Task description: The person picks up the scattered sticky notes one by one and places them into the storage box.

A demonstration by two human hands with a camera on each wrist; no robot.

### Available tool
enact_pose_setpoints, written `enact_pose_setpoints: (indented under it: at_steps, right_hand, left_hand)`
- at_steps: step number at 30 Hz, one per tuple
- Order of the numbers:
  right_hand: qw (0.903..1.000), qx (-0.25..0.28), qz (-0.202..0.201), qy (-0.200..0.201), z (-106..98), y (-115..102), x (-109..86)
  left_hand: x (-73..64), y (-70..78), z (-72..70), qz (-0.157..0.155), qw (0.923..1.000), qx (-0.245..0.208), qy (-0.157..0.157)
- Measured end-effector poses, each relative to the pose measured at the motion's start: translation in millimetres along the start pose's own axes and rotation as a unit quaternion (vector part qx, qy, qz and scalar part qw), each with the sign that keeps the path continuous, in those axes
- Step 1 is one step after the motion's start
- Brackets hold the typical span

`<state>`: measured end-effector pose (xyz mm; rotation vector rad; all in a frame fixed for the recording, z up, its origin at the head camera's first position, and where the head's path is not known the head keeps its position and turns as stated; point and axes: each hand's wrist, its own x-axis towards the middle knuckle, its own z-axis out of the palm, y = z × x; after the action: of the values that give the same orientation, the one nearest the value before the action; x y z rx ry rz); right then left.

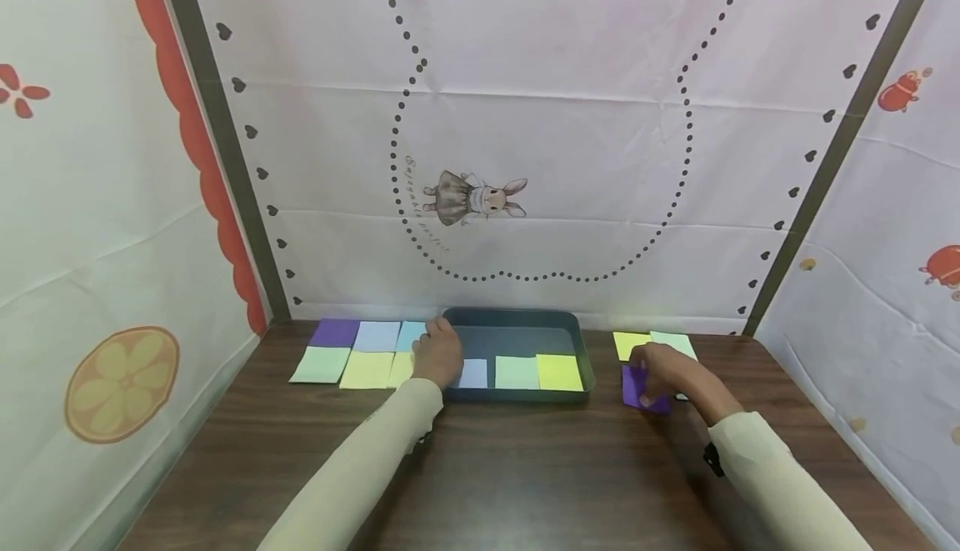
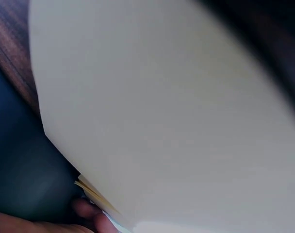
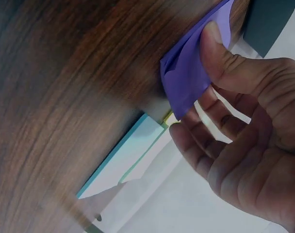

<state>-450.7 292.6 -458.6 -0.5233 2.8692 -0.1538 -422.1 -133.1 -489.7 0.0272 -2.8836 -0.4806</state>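
Right hand [image 3: 254, 155] with purple sticky notes [image 3: 187, 73] between its fingers [image 3: 216, 109]

Purple sticky notes [image 3: 188, 77]: thin layered sheets, bent, tilted, pinched by right fingers [image 3: 186, 143], right of tray [image 1: 525, 338].

Faint script, apparently "Enjoyable" [image 1: 412, 187], on backdrop cloth [image 1: 570, 151]

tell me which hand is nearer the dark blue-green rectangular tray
Left. The left hand is at the left end of the tray, overlapping it in the head view; the right hand is beyond its right end, pinching a purple square paper note.
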Motion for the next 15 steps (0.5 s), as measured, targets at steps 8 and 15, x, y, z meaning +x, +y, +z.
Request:
enact_pose_setpoints:
  at_steps: [8, 15]
  right_hand:
    - [0.9997, 0.014, -0.02, 0.007, -33, -42, -38.3]
    - [0.9894, 0.041, -0.122, 0.067, -21, -17, -25.6]
  left_hand:
    - [1.1, -2.1, 3.3, 0.007, 0.9999, -0.013, 0.007]
    - [0.2, -2.5, 2.4, 0.007, 0.9999, -0.009, 0.006]
